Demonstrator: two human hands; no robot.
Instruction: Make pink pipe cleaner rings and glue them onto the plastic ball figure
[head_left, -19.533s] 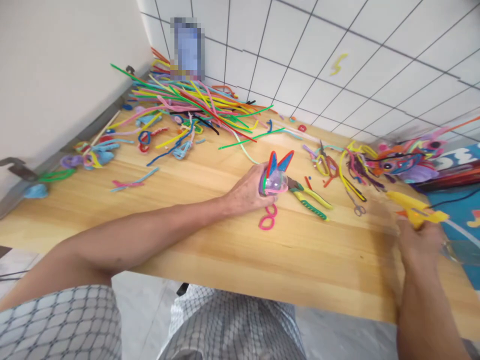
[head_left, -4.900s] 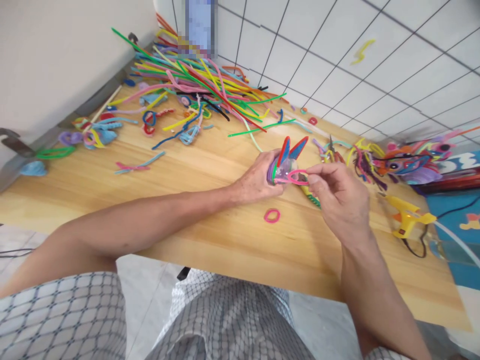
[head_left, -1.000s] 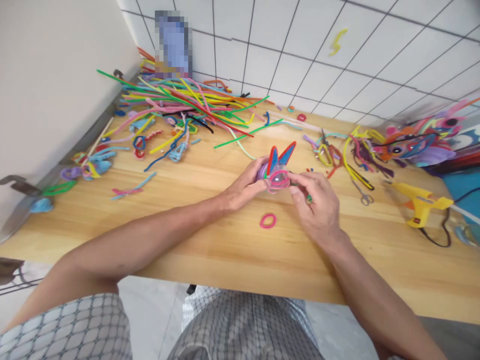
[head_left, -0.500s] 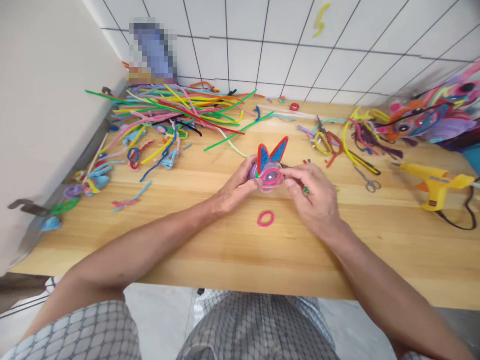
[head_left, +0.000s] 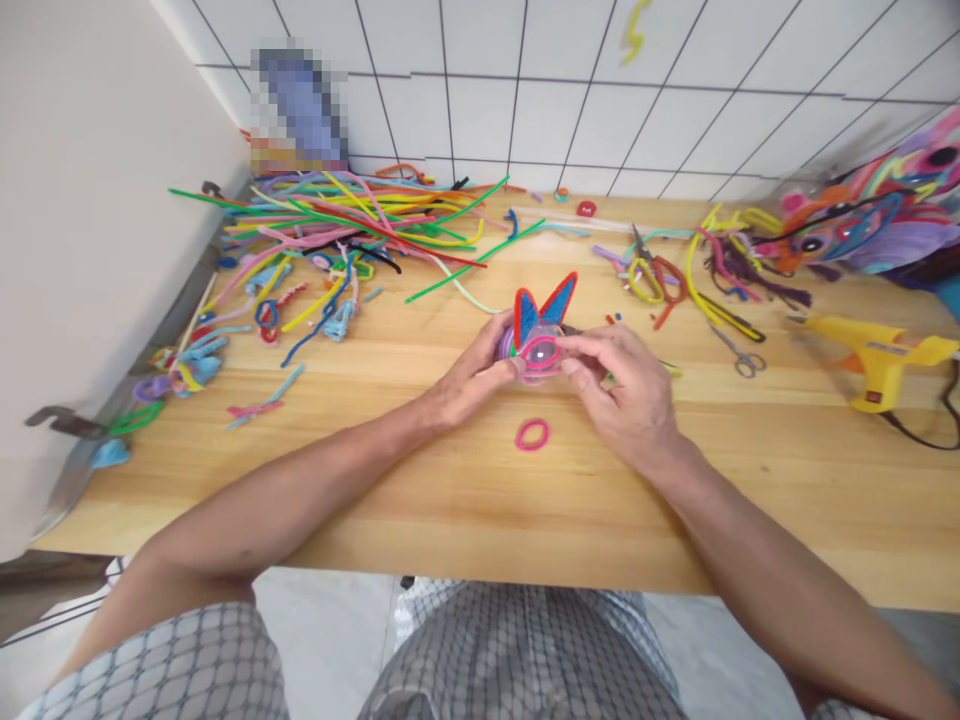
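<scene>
Left hand (head_left: 472, 378): because the toy (head_left: 528, 318) seems to need steadying, closed round it, centre.
Right hand (head_left: 615, 372): slightly open, index at the ring's (head_left: 541, 338) right edge; firm hold unclear.
Loose ring (head_left: 534, 422): nearer, presumably handy.

Glossy clear plastic dome (head_left: 541, 355), fuzzy-looking ears (head_left: 528, 318); smooth wooden tabletop (head_left: 450, 500), plastic glue gun (head_left: 882, 372)

My left hand (head_left: 476, 375) is curled, with its thumb directed to my right hand (head_left: 626, 385). There, forefinger and thumb extend leftward, slightly separated. Both my bare forearms (head_left: 300, 485) slant inward, elbows wide apart.
</scene>
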